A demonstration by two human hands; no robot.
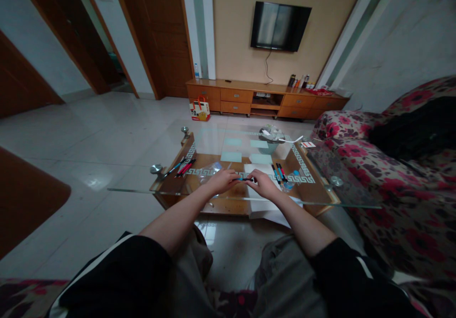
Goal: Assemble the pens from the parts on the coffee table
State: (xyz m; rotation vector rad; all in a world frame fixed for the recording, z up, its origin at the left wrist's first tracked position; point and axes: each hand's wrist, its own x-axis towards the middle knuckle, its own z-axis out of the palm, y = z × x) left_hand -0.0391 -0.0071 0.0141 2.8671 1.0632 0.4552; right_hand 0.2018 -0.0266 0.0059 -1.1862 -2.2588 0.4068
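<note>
My left hand (223, 180) and my right hand (262, 183) meet over the near edge of a glass coffee table (142, 185). Both pinch one pen (245, 178), dark with a blue section, held level between them above a white sheet of paper (258, 169). A bunch of red, blue and black pens (184, 167) lies on the glass to the left. Several more pens (279, 171) lie just right of my right hand. A crumpled clear plastic bag (209, 171) sits beside my left hand.
A glass bowl with wrappers (270, 134) stands at the table's far side. A floral sofa (392, 166) runs along the right. A wooden TV cabinet (267, 98) with a wall TV (280, 25) stands at the back, a carton (200, 110) on the floor before it.
</note>
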